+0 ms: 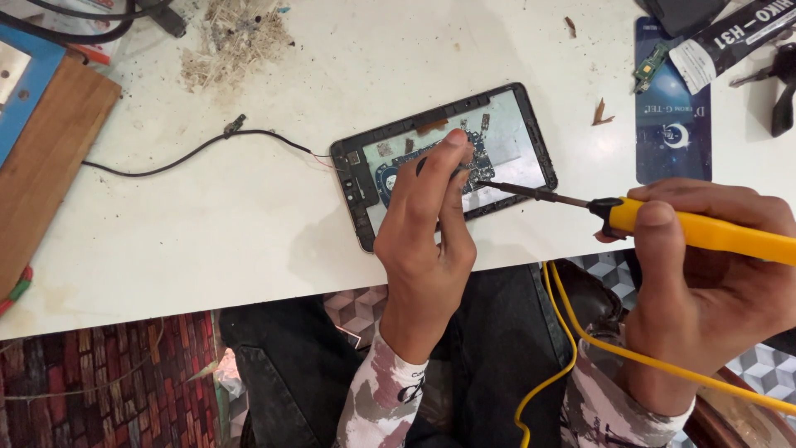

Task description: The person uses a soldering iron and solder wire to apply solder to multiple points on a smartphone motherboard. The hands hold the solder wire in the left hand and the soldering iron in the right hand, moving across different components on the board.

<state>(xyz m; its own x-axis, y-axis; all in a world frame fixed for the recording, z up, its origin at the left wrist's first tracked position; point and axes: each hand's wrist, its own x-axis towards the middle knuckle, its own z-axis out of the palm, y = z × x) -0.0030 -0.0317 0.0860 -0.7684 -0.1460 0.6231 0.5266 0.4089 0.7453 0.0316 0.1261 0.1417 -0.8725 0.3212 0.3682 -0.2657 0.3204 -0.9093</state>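
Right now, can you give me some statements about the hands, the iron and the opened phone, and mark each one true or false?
1. The right hand holds a yellow soldering iron. True.
2. The left hand rests flat on the table, away from the phone. False: its fingers press on the phone's board.
3. The iron's tip reaches the board beside the left fingertips. True.
4. The phone's back cover is on. False: the inside is exposed.
5. A black wire runs from the phone toward the left. True.
6. The iron's cord is red. False: it is yellow.
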